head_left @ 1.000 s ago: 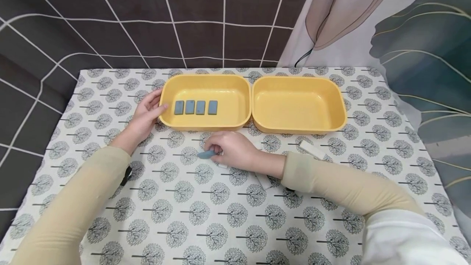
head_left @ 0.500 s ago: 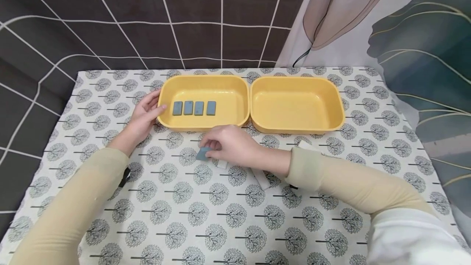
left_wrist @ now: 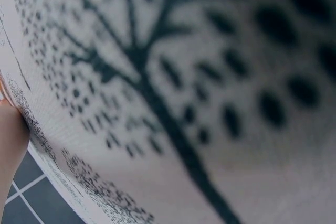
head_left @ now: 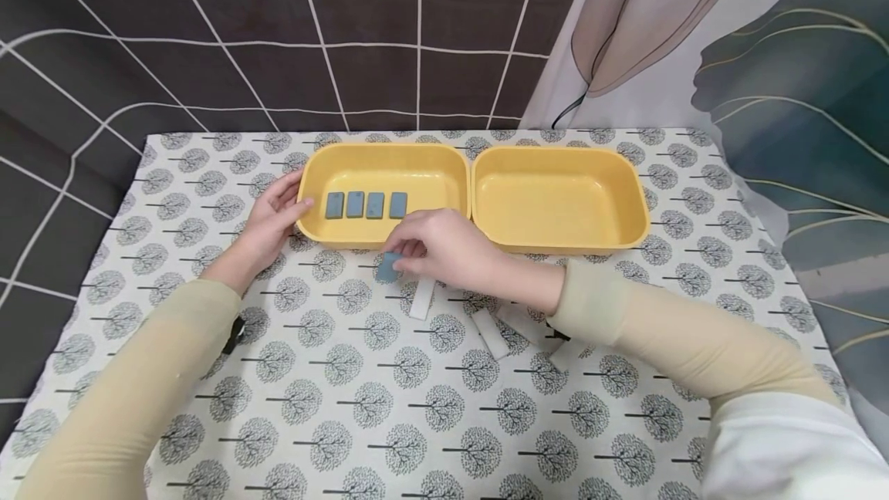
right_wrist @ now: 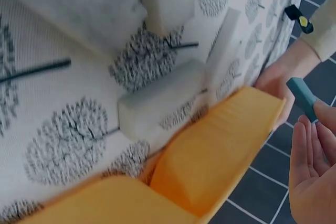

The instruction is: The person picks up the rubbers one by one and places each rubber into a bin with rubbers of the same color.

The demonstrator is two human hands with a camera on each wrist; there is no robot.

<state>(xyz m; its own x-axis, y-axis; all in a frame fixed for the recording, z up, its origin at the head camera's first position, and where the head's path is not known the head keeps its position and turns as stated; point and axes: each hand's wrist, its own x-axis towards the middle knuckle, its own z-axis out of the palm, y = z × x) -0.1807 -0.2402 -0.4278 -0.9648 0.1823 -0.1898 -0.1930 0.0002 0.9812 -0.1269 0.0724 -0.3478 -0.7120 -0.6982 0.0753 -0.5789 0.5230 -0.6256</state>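
Note:
In the head view my right hand (head_left: 447,249) pinches a small blue-grey rectangular block (head_left: 387,268) between thumb and fingertips. It is raised just in front of the left yellow bin (head_left: 444,234). The right wrist view shows the same block (right_wrist: 303,98) tilted in the fingers. My left hand (head_left: 269,221) grips the left end of that bin, thumb over the rim and fingers outside. Inside the bin several matching blue-grey blocks (head_left: 355,204) lie flat in a row towards the left. The left wrist view has mostly blurred cloth, with part of the hand (left_wrist: 11,145) at its edge.
A second yellow bin (head_left: 556,211) stands against the first on the right, with nothing in it. Several white bars lie on the tree-print tablecloth under and around my right forearm, including one white bar (head_left: 422,299) and another white bar (head_left: 491,334).
My right hand has risen from the cloth towards the left bin with the blue-grey block, which has turned its flat face into view. More white bars are uncovered. My left hand stays put.

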